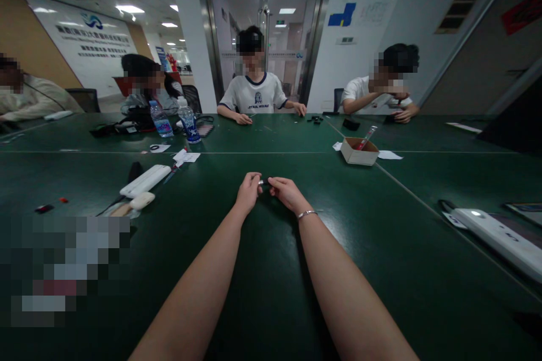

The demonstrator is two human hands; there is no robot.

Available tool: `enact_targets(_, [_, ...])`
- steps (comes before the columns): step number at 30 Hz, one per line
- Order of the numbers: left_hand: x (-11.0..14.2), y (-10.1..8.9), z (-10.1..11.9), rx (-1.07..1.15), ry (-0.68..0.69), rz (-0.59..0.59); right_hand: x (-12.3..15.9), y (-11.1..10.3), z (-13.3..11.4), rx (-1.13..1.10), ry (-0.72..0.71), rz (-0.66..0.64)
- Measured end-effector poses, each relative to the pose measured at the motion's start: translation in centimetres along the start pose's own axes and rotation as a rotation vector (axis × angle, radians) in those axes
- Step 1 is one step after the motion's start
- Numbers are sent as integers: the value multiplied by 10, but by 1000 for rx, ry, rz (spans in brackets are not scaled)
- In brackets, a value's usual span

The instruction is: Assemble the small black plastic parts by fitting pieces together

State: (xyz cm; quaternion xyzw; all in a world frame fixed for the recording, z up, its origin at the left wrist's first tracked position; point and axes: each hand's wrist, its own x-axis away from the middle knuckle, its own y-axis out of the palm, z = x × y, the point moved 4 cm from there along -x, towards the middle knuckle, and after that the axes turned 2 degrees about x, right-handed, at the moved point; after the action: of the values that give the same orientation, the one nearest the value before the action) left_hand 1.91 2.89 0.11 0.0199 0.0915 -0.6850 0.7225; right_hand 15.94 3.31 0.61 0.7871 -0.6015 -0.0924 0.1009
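Out over the middle of the dark green table (271,271), both of my arms reach forward and my hands meet at a small object. It looks like a black USB stick (265,181) with a silver metal end. My left hand (248,193) pinches the silver end between thumb and fingers. The black end sits in the closed fingertips of my right hand (288,192), which wears a silver bracelet (307,214) at the wrist. My fingers cover much of the stick, so its details are too small to tell.
An open cardboard box (359,152) stands ahead right. White devices lie left (146,180) and right (499,231). Two bottles (189,123) stand far left. A person in a white T-shirt (256,93) sits opposite; others sit either side. Small black pieces (315,119) lie near that person.
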Motion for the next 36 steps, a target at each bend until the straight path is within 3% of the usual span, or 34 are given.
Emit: enact_targets(36, [-1, 0, 1, -49, 10, 5, 2, 2, -4, -20, 21, 3])
